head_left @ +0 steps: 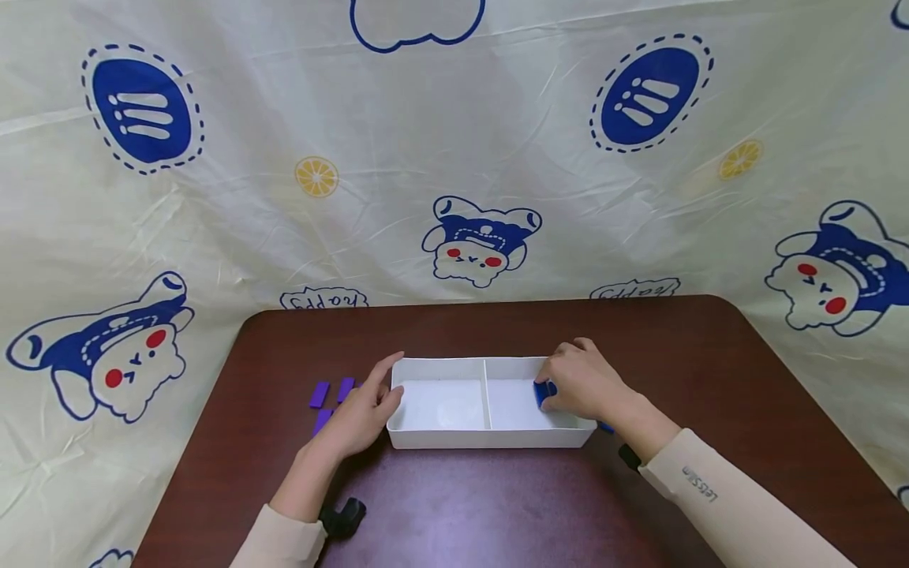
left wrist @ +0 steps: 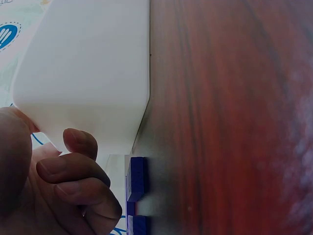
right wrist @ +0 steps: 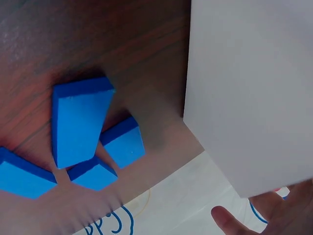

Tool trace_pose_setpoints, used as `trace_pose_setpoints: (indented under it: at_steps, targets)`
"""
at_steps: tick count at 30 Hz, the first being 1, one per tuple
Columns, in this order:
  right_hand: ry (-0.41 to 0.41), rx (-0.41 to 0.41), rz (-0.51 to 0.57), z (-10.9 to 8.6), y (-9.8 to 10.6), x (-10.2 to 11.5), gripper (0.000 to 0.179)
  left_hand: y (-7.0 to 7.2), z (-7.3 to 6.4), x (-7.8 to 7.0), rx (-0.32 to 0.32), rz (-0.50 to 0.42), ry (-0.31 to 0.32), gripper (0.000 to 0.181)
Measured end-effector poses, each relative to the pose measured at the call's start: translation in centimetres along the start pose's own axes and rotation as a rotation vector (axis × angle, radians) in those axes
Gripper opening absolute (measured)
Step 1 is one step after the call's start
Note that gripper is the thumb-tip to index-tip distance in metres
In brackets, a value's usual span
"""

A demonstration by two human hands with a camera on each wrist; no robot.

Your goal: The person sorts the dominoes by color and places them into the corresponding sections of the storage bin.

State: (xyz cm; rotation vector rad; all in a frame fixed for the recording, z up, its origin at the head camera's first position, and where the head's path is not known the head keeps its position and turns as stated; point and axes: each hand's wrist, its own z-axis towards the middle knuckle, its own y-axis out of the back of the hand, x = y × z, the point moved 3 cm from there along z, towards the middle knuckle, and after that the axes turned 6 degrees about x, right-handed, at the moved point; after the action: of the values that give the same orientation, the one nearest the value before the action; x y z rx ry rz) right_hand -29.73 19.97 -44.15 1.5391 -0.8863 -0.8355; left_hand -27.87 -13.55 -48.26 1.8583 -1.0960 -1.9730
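Blue block in right hand, over right side of tray

Right hand (head_left: 582,383) has a blue block (head_left: 543,394) pinched between thumb and fingers, in the right compartment of the white tray (head_left: 486,439). Can't tell if the block touches the tray floor or is just above it. Right wrist cam doesn't help: tray wall hides the pinch.

Left hand (head_left: 364,414) grips the tray's left end: thumb at the rim, index at the far left corner, remaining fingers curled by the outer end wall.

Tray sits flat on the brown surface (head_left: 490,505), long side facing the person. Divider (head_left: 486,394) splits it in two; left compartment is the wider one.

Purple blocks (head_left: 319,394): three visible left of the tray, on the surface, partly behind the left hand from the head cam. Loose blue blocks (right wrist: 80,127): four visible right of the tray, different sizes, lying close together. Black wrist units on both arms, light sleeves (head_left: 738,501). Printed sheet (head_left: 248,197) behind the surface.
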Motion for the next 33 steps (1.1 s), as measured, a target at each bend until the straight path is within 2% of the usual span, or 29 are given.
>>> trace_pose_setpoints:
  at_steps: [13,27,33]
  targets:
    - [0.013,-0.038,-0.043,-0.04,-0.31,0.18,0.024,0.14,0.09,-0.09,0.008,-0.001,-0.001,0.057]
    - [0.001,-0.027,-0.063,-0.22,-0.5,0.27,0.027,0.04,0.04,-0.09,0.009,0.002,0.006,0.056]
    - [0.021,-0.057,-0.028,-0.45,0.12,0.3,0.028,0.1,-0.02,-0.01,0.005,-0.004,0.005,0.056]
